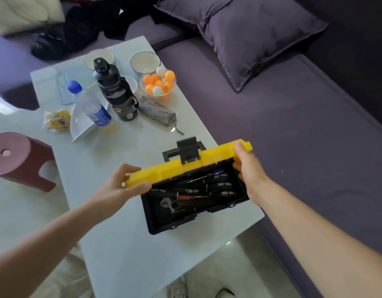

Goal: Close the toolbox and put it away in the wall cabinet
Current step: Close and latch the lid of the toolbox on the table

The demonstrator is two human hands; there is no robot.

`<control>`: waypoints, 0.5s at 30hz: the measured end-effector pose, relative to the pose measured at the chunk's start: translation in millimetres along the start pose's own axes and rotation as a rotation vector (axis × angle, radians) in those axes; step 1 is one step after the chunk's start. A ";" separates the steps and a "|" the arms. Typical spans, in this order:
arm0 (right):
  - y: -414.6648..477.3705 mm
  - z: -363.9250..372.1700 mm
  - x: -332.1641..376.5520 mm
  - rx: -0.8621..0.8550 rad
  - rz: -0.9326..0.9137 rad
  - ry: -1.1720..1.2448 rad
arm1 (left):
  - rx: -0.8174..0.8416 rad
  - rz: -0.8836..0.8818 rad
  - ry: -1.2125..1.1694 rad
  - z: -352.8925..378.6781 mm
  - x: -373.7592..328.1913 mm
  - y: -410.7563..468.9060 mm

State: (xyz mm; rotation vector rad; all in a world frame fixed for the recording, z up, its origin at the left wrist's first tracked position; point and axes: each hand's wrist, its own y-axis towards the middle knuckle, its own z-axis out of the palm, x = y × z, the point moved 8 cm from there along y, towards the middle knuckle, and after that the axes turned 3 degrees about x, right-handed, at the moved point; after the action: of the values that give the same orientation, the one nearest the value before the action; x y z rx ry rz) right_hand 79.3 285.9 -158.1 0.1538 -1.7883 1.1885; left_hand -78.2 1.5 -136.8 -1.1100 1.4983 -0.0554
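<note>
Left hand (119,188) clamped on left end of yellow lid (185,164), thumb beneath, fingers (130,168) curled over the edge; toolbox (196,203) on near end of table (125,244), lid partly raised, black base full of tools (198,190); judged rigid plastic, fairly heavy when loaded, best carried by handle (170,152); right hand (248,168) pinching lid's right end likewise.

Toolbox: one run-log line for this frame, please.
stage: closing | toolbox: open on table | lid: half lowered | left hand, right hand: gripping lid ends
</note>
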 end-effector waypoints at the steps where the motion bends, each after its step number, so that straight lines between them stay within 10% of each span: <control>1: -3.2 -1.8 -5.6 -0.026 0.028 -0.002 | 0.017 0.007 0.100 5.7 4.8 -3.5; 10: -19.6 -34.5 -52.9 -0.216 0.121 -0.503 | 0.123 0.098 1.064 73.8 17.5 13.5; 15: -24.7 -24.3 -69.3 -0.150 0.105 -0.478 | 0.065 0.074 1.115 93.0 23.7 21.5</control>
State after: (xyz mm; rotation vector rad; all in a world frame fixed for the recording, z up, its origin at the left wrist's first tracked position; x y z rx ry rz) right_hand 145.9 266.2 -192.5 0.2768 -2.3193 1.1500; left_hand -13.3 48.0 -194.3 -0.9930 2.4819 -0.7686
